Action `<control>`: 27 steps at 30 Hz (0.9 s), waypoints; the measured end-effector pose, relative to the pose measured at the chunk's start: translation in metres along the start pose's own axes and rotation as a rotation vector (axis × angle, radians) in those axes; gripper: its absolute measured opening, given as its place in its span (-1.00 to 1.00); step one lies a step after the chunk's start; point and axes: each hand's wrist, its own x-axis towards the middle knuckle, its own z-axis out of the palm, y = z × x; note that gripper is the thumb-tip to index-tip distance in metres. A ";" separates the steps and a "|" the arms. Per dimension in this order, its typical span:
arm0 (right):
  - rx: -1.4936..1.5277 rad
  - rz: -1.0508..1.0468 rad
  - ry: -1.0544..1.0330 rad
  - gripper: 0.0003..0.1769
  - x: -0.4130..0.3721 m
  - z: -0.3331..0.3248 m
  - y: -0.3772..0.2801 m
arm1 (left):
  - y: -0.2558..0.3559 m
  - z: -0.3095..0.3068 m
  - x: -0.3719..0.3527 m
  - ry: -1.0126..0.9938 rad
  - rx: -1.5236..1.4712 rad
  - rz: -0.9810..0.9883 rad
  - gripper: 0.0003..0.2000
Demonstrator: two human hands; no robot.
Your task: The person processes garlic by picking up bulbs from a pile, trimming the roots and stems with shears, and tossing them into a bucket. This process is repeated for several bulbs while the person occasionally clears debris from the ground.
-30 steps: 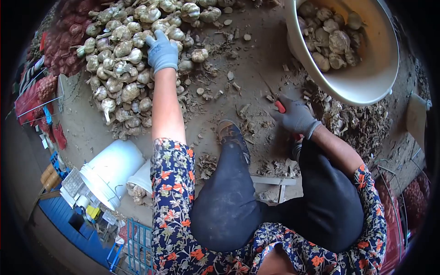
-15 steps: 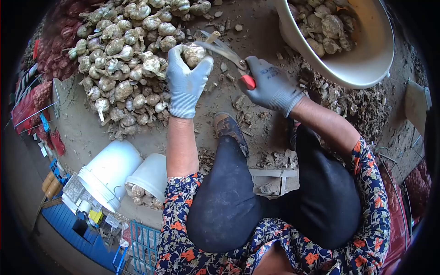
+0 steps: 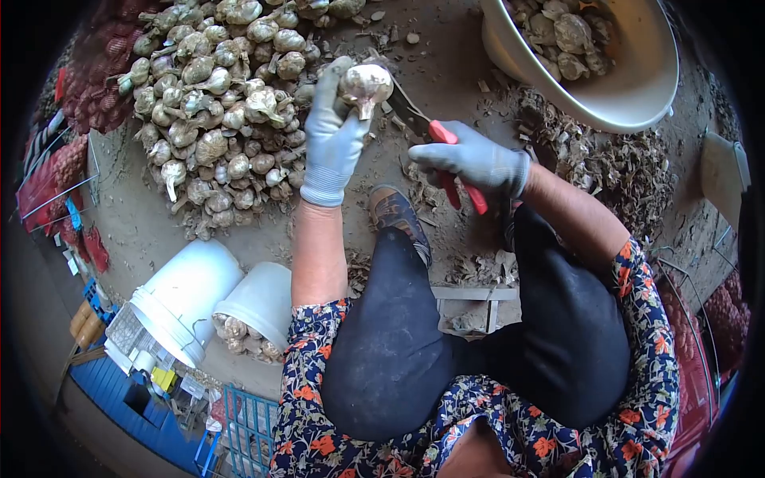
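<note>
The left hand [image 3: 333, 137], in a grey glove, is raised with the forearm running straight up from the lap. Its fingers [image 3: 344, 70] curl round one garlic bulb [image 3: 365, 82] and pinch it at the tips, above the dirt floor [image 3: 446, 56]. The bulb's short stalk end seems to point down, back toward the person.

The right hand [image 3: 476, 159], also gloved, comes in from the right with its wrist bent, fingers wrapped round the red handles of one pair of shears [image 3: 453, 171]. The shears lie on a diagonal, handles low right, blades up left toward the bulb; I cannot tell whether the blades touch it.

A heap of garlic [image 3: 215, 103], too many bulbs to count, lies to the left. One pale basin [image 3: 641, 111] of bulbs sits upper right, and two white buckets [image 3: 187, 291] [image 3: 256, 303] stand at lower left.
</note>
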 end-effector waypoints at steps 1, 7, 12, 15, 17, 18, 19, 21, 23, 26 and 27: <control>-0.037 -0.014 0.065 -0.65 0.003 0.003 0.002 | -0.003 -0.001 0.002 0.006 0.468 0.169 -0.28; -0.452 -0.057 0.310 -0.57 -0.007 0.004 -0.005 | 0.019 -0.005 -0.009 -0.168 0.308 -0.150 -0.34; -0.741 -0.140 0.279 -0.56 -0.009 0.000 -0.014 | 0.023 -0.001 0.002 -0.021 0.066 -0.137 -0.47; -0.862 -0.333 0.386 -0.58 -0.015 -0.007 -0.003 | 0.015 -0.008 0.001 -0.012 -0.109 -0.114 -0.45; -1.049 -0.305 0.516 -0.57 -0.022 -0.009 0.005 | 0.013 -0.008 -0.001 -0.007 -0.207 -0.021 -0.44; -1.234 -0.273 0.650 -0.55 -0.026 -0.009 0.008 | 0.015 -0.008 0.000 -0.007 -0.208 -0.019 -0.44; -1.289 -0.273 0.659 -0.49 -0.029 -0.010 0.008 | 0.017 -0.009 0.000 -0.031 -0.108 -0.017 -0.44; -1.320 -0.254 0.667 -0.46 -0.030 -0.009 0.003 | 0.019 -0.010 0.000 -0.101 0.008 -0.040 -0.41; -1.343 -0.236 0.674 -0.44 -0.029 -0.005 -0.002 | 0.021 -0.007 -0.002 -0.116 0.079 -0.067 -0.39; -1.414 -0.211 0.661 -0.45 -0.027 -0.001 -0.007 | 0.021 0.001 -0.004 -0.114 0.181 -0.082 -0.34; -1.423 -0.188 0.656 -0.49 -0.025 0.001 -0.005 | 0.016 0.002 -0.005 -0.102 0.262 -0.043 -0.33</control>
